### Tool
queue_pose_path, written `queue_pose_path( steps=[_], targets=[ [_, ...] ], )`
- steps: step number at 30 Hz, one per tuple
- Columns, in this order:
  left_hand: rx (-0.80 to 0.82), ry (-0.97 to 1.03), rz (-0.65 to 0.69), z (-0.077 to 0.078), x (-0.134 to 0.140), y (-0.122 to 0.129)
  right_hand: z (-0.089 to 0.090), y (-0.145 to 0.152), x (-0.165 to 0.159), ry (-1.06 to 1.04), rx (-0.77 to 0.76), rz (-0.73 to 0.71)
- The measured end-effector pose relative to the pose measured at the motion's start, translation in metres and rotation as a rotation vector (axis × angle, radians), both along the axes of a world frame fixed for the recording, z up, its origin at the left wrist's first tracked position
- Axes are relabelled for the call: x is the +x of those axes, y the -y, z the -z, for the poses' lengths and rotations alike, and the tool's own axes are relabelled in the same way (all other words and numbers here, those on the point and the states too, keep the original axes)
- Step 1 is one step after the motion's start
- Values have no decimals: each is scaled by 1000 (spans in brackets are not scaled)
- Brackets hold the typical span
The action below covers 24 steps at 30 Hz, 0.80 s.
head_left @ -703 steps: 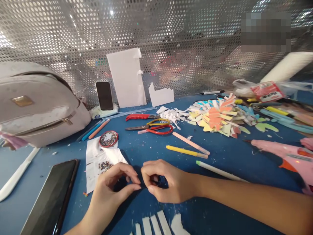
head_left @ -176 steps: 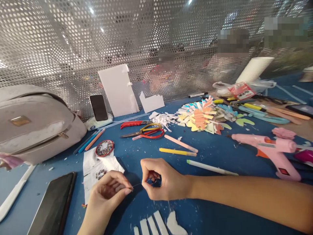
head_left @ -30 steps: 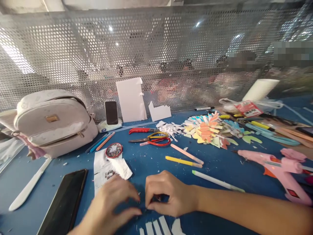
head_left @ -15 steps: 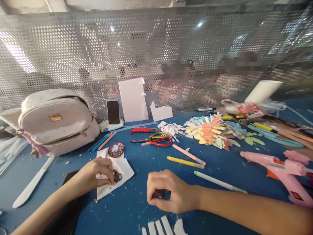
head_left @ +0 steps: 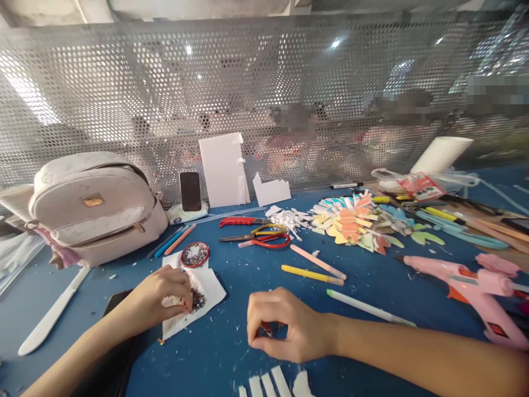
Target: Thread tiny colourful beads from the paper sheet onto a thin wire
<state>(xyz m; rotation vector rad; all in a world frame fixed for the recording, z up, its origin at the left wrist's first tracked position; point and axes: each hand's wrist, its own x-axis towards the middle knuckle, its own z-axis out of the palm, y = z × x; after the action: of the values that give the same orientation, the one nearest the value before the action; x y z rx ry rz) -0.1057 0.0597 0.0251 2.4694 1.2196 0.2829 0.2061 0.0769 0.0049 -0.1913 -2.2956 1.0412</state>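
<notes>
My left hand (head_left: 165, 295) rests over a white paper napkin (head_left: 215, 286), its thumb and fingertips pinched at the edge of a small heap of dark, multicoloured beads or glitter bits (head_left: 199, 300). Whatever the pinch holds is too small to make out. Just behind it, a round red-rimmed dish (head_left: 195, 255) of similar bits sits on the napkin's far part. My right hand (head_left: 289, 325) is curled on the blue table, thumb and fingers meeting in a ring; what lies at its fingertips is hidden. White paper strips (head_left: 268, 383) lie in front of that hand.
Red-handled scissors (head_left: 270, 240), a yellow marker (head_left: 312, 274) and a pale green-tipped marker (head_left: 367, 307) lie beyond my hands. A pink glue gun (head_left: 467, 286) is at right, a white backpack (head_left: 99, 209) at left. Coloured paper scraps (head_left: 355, 220) pile up near the mesh screen (head_left: 248, 82).
Both hands keep nearly the same place and pose. The whole view has shifted very slightly; nothing visibly picked up or let go.
</notes>
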Motion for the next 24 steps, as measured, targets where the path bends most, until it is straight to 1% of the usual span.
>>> queue_pose_path(
  steps=[3, 6, 11, 14, 19, 24],
  targets=[
    [11, -15, 5, 1, 1, 0, 0, 0, 1, 0, 0, 2],
    [-8, 15, -5, -3, 2, 2, -1, 0, 0, 14, 5, -8],
    [-131, 119, -97, -15, 6, 5, -1, 0, -1, 25, 18, -2],
    [-156, 213, -180, -18, 8, 7, 1, 0, -1, 35, 26, -1],
    [-156, 367, -294, -14, 19, 12, 3, -1, 0, 70, 38, 4],
    [-152, 606, -413, -2, 53, 27, 0, 1, -1, 51, -46, 82]
  ],
)
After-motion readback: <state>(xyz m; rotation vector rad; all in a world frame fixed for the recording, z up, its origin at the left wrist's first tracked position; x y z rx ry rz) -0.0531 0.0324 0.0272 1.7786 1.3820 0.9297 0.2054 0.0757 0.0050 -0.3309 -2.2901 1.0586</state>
